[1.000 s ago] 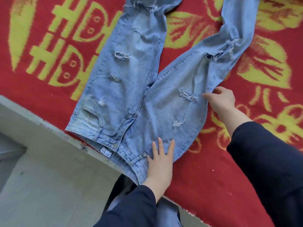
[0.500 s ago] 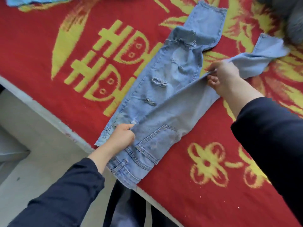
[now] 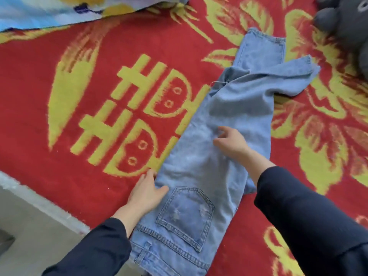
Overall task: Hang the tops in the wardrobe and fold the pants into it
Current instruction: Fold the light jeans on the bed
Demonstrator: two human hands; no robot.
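Observation:
Light blue ripped jeans lie folded lengthwise on the red and yellow bedspread, one leg over the other, back pocket up. The waistband hangs toward the near bed edge and the cuffs point to the far right, the upper cuff rumpled. My left hand lies flat at the left edge of the jeans near the seat, thumb on the denim. My right hand rests on the thigh area with fingers spread and loosely bent, holding nothing.
A blue patterned cloth lies at the far left top of the bed. A dark grey plush object sits at the top right. The bed's near edge runs diagonally at lower left, with grey floor below.
The right leg has been laid over the left leg, so the jeans are folded in half. My right hand let go of the leg and moved down onto the thigh; my left hand opened flat.

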